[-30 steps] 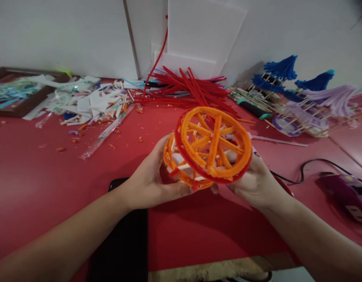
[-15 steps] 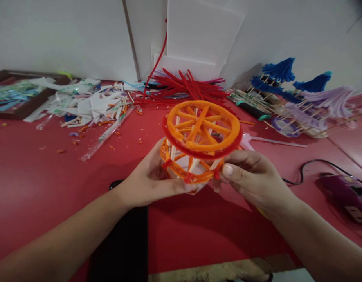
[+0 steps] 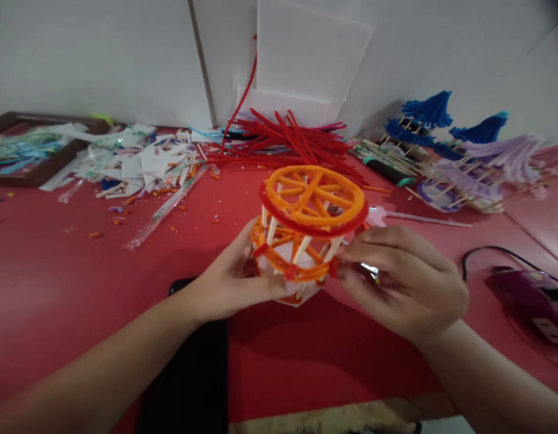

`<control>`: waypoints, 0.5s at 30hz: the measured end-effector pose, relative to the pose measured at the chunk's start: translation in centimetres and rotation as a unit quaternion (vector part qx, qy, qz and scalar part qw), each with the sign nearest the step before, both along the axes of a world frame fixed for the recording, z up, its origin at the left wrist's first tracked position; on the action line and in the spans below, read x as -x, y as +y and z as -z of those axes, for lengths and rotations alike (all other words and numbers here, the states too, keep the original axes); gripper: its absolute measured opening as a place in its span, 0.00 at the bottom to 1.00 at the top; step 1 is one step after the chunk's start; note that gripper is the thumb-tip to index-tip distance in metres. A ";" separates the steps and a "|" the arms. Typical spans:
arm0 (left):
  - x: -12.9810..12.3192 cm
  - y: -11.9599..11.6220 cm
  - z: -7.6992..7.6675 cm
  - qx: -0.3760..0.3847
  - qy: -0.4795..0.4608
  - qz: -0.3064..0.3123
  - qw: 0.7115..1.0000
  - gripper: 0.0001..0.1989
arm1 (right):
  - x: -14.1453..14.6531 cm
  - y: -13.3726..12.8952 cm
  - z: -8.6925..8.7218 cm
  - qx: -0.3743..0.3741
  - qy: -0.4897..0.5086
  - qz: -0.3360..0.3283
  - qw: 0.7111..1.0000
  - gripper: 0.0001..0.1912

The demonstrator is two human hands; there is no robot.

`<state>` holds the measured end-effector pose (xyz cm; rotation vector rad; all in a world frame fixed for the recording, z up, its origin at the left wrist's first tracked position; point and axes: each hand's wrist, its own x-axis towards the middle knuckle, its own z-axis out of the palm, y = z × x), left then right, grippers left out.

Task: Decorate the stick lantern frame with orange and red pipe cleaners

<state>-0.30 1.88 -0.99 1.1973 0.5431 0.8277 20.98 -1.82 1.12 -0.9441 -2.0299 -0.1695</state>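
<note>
Head view gives me the orange wheel-topped frame [image 3: 308, 230] near centre, over the red surface [image 3: 279, 361]. Its long axis stands nearly upright, leaning slightly toward one o'clock, with the spoked disc facing up. I see the left hand [image 3: 233, 286] gripping the lower ring from eight o'clock; the right hand [image 3: 405, 283], at four o'clock, has bent fingers against a red tie [image 3: 333, 267], though I cannot tell whether they grip it. Toward ten o'clock, a brown-rimmed tray [image 3: 32, 176] contains pale green and blue strips [image 3: 28, 158].
</note>
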 end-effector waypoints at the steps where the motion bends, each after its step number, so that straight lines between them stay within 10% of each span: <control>1: 0.0 0.0 0.0 0.001 -0.001 0.003 1.000 0.26 | 0.0 0.0 -0.2 -0.002 -0.006 0.000 1.000 0.15; 15: 0.2 -0.2 0.0 -0.023 0.014 0.023 0.999 0.28 | -0.2 -0.9 -1.6 -0.037 -0.089 0.000 0.995 0.12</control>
